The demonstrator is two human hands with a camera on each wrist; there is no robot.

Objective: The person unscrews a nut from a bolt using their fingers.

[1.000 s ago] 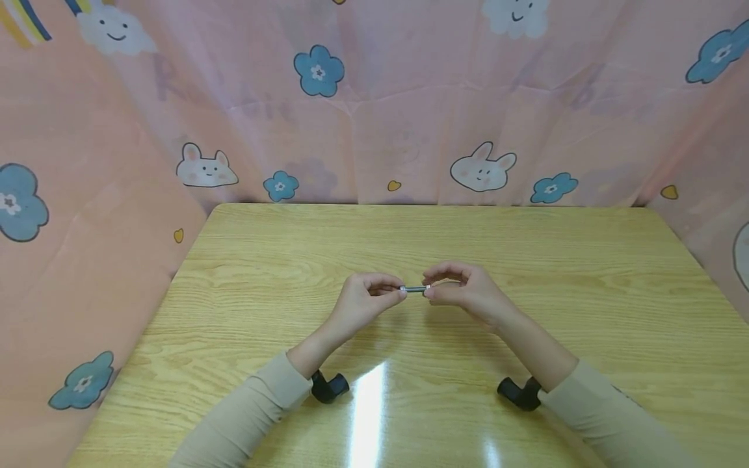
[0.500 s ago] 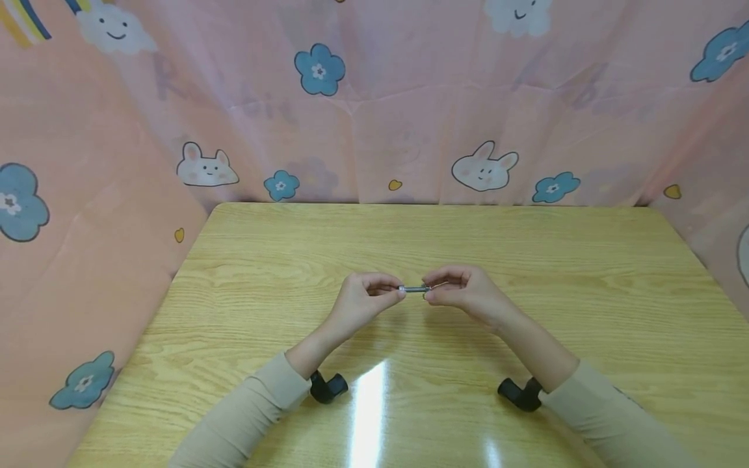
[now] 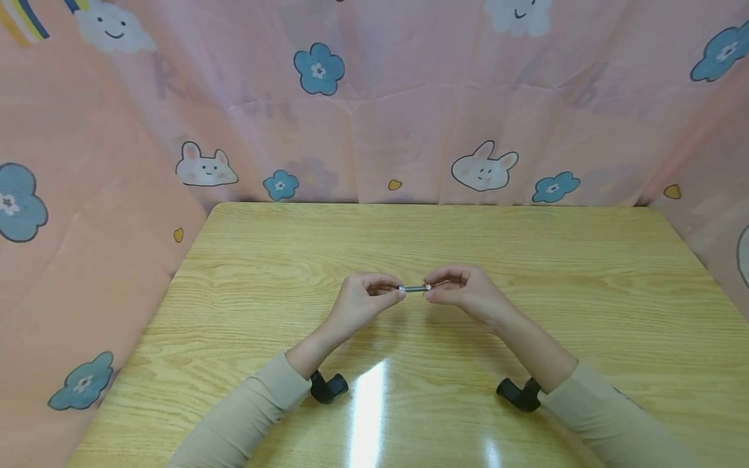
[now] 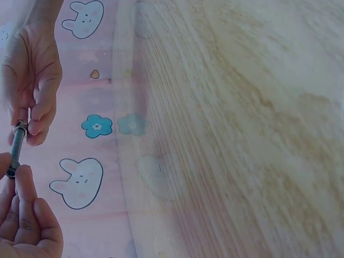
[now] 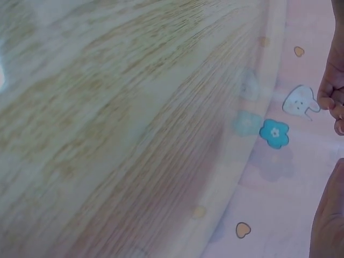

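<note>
A silvery threaded bolt [image 3: 415,288] spans the gap between the two hands, lying nearly level above the table in the head view. My left hand [image 3: 370,296] pinches the bolt's head end between thumb and fingers. At the other end my right hand [image 3: 459,289] has its thumb and fingertips around a nut [image 4: 21,128], which sits on the thread. In the left wrist view the shaft [image 4: 16,146] shows bare between the nut and the left fingers. The right wrist view catches only parts of both hands at its right edge; the bolt is out of sight there.
Beneath the hands lies a wood-grain table [image 3: 263,247] with a glossy light reflection near its front. A pink cloth [image 3: 398,130] printed with rabbits and flowers hangs behind and at the sides. Black wrist cameras [image 3: 329,387] stick out by both beige sleeves.
The right fingertips have shifted slightly at the nut end, so more of that end shows. The left hand holds the bolt in almost the same place.
</note>
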